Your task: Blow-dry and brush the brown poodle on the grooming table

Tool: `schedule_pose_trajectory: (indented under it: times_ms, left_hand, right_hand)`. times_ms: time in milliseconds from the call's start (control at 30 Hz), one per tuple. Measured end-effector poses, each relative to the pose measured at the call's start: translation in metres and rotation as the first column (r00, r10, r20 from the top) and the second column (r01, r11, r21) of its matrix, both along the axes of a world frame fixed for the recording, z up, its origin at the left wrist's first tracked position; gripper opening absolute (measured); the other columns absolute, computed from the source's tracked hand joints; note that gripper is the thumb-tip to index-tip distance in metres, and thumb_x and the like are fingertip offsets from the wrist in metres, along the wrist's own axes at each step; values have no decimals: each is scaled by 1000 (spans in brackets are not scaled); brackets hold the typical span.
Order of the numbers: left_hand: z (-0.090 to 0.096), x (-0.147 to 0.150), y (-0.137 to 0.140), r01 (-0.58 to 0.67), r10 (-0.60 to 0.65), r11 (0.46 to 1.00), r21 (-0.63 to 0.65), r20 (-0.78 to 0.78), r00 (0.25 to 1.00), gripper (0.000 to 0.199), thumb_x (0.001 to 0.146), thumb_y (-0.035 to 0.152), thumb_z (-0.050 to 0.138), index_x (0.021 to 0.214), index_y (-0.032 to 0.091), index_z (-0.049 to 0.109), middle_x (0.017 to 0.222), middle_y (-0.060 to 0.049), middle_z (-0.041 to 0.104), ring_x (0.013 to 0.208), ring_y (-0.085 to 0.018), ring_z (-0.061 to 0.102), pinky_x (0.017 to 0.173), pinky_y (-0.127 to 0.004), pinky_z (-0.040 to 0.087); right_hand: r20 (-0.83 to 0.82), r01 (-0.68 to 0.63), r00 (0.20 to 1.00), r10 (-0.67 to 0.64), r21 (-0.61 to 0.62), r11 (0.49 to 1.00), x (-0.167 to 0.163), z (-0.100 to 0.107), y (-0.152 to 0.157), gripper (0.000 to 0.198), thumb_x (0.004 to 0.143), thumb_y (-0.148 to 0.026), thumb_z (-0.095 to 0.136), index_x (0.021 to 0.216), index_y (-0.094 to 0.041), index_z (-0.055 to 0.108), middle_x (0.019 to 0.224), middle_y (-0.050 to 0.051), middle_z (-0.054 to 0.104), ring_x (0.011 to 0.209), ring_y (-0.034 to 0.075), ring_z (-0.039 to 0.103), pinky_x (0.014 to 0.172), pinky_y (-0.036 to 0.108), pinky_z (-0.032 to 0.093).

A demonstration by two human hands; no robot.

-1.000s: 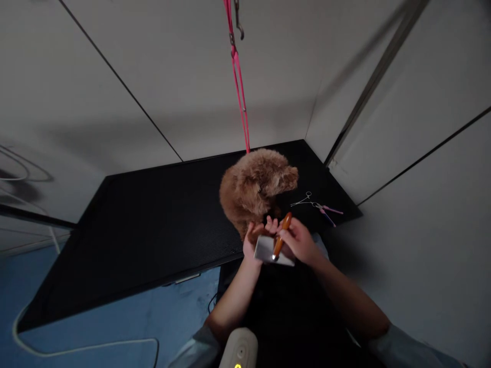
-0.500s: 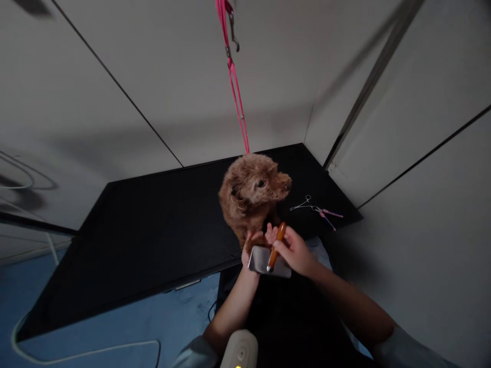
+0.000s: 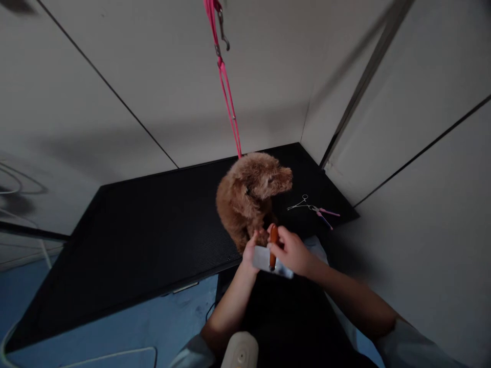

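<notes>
A curly brown dog (image 3: 241, 199) sits at the front edge of the black grooming table (image 3: 161, 225), its head turned to the right. My left hand (image 3: 251, 251) is at the dog's front paw (image 3: 262, 238), fingers closed around it as far as they show. In my right hand (image 3: 293, 251) is a slicker brush (image 3: 273, 248), gripped by its orange-brown handle. The brush's flat, pale back faces me, and its pins are hidden. The brush head lies just in front of the paw and partly covers my left hand.
A pink grooming loop (image 3: 230, 102) hangs down behind the dog. Slim metal forceps (image 3: 301, 203) and nail clippers with pink-purple handles (image 3: 325, 214) lie on the table's right part. A rounded pale device (image 3: 241, 351) shows at the bottom. A pale cable (image 3: 111, 354) runs over the blue floor.
The dog's head has turned slightly away, so its eye shows less. My right hand has shifted the brush a little, its handle now more upright. The whole view has moved slightly.
</notes>
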State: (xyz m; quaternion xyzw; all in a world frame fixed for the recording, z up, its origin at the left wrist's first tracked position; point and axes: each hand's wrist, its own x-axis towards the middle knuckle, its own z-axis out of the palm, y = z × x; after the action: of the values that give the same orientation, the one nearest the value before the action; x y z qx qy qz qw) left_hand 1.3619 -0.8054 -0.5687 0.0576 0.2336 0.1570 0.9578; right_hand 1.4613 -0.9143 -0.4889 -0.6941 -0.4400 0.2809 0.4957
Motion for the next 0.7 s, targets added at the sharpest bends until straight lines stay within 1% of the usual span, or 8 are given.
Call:
schedule_pose_trajectory:
  times_ms: [100, 233, 333, 367, 467, 500, 600, 700]
  left_hand:
    - [-5, 0, 2, 70, -70, 998, -2, -28, 997, 33, 95, 33, 44, 91, 13, 70, 91, -10, 74, 79, -21, 71, 81, -35, 53]
    - [-7, -1, 7, 47, -48, 999, -6, -33, 998, 30, 95, 31, 45, 91, 15, 70, 88, -7, 74, 76, -20, 71, 82, -34, 53]
    - [-5, -2, 10, 71, -70, 997, 12, -55, 996, 30, 94, 31, 45, 88, 14, 69, 81, -8, 74, 71, -20, 71, 75, -33, 55]
    - [-4, -2, 11, 77, -76, 997, 15, -54, 996, 31, 95, 31, 45, 86, 14, 69, 79, -8, 74, 70, -20, 71, 74, -33, 55]
    - [2, -1, 11, 17, -17, 1000, 14, -18, 1000, 31, 95, 29, 44, 81, 15, 69, 76, -6, 74, 74, -19, 71, 78, -32, 55]
    - [3, -1, 10, -15, 15, 1000, 16, -3, 1000, 30, 94, 29, 45, 81, 16, 69, 77, -6, 74, 76, -18, 71, 80, -32, 54]
    - [9, -1, 8, -55, 55, 998, 4, 24, 998, 30, 93, 33, 46, 82, 18, 69, 86, -7, 75, 80, -20, 71, 85, -37, 53]
    - [14, -4, 4, -115, 119, 992, -60, 70, 990, 33, 91, 34, 45, 70, 19, 65, 100, -8, 73, 100, -23, 67, 95, -40, 48]
  right_hand:
    - [139, 170, 975, -171, 23, 985, 3, 6, 1, 9, 83, -25, 56, 91, -22, 53, 81, 4, 68, 72, 19, 65, 64, 28, 48]
    - [239, -35, 971, 31, 15, 999, 5, 11, 6, 8, 79, -24, 60, 84, -23, 54, 75, 2, 66, 65, 17, 62, 60, 26, 45]
    - [271, 91, 958, -94, 24, 996, 8, 13, 10, 7, 81, -24, 57, 87, -22, 55, 77, 3, 66, 65, 17, 62, 61, 27, 45]
    - [260, 101, 960, -107, 33, 994, 9, 13, 11, 8, 81, -24, 57, 89, -22, 55, 79, 3, 67, 68, 18, 63, 63, 27, 47]
    - [150, -64, 987, 55, 54, 996, 11, 7, 11, 10, 81, -25, 59, 89, -23, 55, 82, 3, 68, 74, 19, 65, 68, 29, 50]
    - [103, -60, 993, 52, 78, 995, 11, 4, 11, 10, 81, -26, 59, 89, -23, 54, 83, 3, 68, 75, 19, 66, 69, 29, 50]
    - [-19, 192, 981, -191, 172, 966, 11, -6, 10, 13, 83, -28, 56, 94, -22, 52, 89, 5, 67, 81, 19, 66, 74, 31, 52]
    - [-106, 128, 988, -111, 172, 977, 9, -12, 8, 12, 84, -30, 56, 91, -22, 51, 85, 3, 65, 80, 18, 65, 73, 30, 52]
